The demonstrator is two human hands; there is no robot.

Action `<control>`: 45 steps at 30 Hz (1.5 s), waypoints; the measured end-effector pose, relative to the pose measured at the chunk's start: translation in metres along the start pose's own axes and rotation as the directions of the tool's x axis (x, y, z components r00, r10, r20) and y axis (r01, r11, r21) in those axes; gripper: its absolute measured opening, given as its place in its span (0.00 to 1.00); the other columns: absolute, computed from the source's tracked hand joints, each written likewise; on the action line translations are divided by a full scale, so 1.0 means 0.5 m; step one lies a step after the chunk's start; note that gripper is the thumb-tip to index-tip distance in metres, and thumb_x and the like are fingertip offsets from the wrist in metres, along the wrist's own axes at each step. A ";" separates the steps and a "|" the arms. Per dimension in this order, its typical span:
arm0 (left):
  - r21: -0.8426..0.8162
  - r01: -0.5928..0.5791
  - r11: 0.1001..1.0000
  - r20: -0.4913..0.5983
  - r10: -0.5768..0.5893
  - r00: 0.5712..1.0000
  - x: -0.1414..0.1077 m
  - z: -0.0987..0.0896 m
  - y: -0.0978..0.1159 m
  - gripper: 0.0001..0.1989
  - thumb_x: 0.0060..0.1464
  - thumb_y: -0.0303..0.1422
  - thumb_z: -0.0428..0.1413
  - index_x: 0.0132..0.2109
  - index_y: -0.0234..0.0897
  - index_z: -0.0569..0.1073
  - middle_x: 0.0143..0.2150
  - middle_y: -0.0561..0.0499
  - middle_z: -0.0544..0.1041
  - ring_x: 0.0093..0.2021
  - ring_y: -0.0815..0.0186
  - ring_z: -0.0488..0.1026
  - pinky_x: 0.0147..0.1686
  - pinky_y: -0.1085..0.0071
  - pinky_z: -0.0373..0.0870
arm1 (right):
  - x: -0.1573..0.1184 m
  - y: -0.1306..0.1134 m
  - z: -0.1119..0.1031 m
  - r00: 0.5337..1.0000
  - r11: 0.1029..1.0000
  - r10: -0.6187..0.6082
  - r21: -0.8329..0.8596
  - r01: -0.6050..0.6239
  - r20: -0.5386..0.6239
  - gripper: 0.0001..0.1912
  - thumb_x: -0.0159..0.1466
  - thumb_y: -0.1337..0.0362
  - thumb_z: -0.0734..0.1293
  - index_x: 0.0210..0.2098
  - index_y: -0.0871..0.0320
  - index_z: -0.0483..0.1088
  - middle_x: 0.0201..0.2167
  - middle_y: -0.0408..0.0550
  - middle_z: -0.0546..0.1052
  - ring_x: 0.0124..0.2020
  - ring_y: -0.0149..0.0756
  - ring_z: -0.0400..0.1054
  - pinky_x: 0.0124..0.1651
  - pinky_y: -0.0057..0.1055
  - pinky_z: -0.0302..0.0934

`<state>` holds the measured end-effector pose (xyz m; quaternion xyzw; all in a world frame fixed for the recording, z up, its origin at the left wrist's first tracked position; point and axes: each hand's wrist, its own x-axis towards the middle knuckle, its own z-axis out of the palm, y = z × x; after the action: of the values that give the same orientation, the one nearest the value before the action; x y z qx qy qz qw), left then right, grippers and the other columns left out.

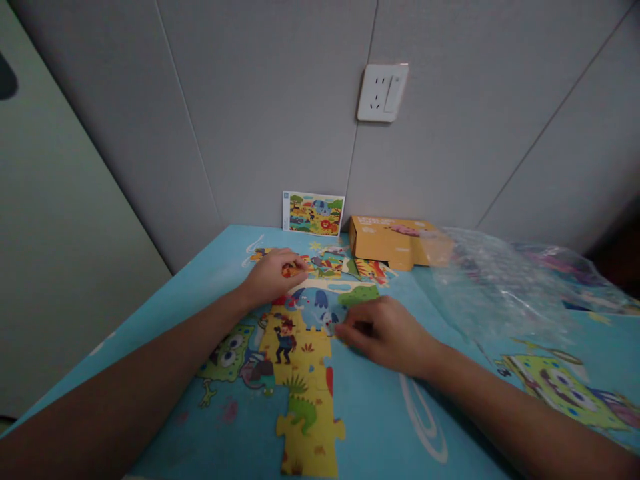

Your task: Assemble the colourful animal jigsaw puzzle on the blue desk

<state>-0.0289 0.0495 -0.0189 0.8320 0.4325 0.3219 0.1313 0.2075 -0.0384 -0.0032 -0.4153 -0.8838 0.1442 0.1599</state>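
A partly joined jigsaw [300,360] lies on the blue patterned table cover [380,427], showing a figure in a hat, a green crocodile and blue elephants. Above its upper left part is my left hand [277,272], fingers bent and thumb apart from them, with loose pieces behind. My right hand [383,331] rests at the right edge of the elephant part, its thumb and index fingertips close together at the small elephant. Whatever may be between those fingertips is too small to make out. More loose pieces [327,265] lie beyond the jigsaw.
A picture card [313,213] leans on the grey wall. Beside it lies an orange box [380,240], with crumpled clear plastic [490,287] spread to its right. A white socket [383,93] is on the wall.
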 end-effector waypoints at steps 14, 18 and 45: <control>0.330 0.028 0.944 0.075 -0.055 0.996 -0.001 0.014 -0.041 0.19 0.56 0.40 0.52 0.53 0.42 0.74 0.57 0.46 0.71 0.56 0.55 0.64 0.58 0.55 0.56 | 0.034 0.143 -0.003 0.842 0.881 0.333 -0.178 -0.438 -0.424 0.11 0.60 0.63 0.66 0.40 0.60 0.76 0.40 0.55 0.73 0.43 0.43 0.65 0.49 0.36 0.56; 0.312 -0.024 0.950 0.082 -0.001 0.997 0.001 0.017 -0.049 0.19 0.56 0.39 0.52 0.53 0.40 0.74 0.56 0.45 0.71 0.56 0.56 0.65 0.58 0.56 0.56 | 0.037 0.146 0.001 0.839 0.925 0.245 -0.143 -0.353 -0.486 0.10 0.60 0.63 0.65 0.39 0.59 0.76 0.38 0.53 0.73 0.43 0.42 0.66 0.48 0.35 0.57; 0.325 -0.022 0.946 0.080 -0.004 0.997 -0.002 0.026 -0.049 0.19 0.57 0.39 0.51 0.54 0.44 0.73 0.58 0.47 0.70 0.56 0.54 0.64 0.58 0.53 0.53 | 0.146 0.133 0.035 0.964 0.893 0.029 -0.427 -0.144 -0.264 0.18 0.67 0.56 0.60 0.49 0.59 0.72 0.42 0.54 0.76 0.43 0.41 0.64 0.49 0.36 0.54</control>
<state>-0.0364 0.0641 -0.0416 0.8564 0.4701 0.2133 0.0079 0.2021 0.0572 -0.0332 -0.4947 -0.8465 -0.1071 0.1650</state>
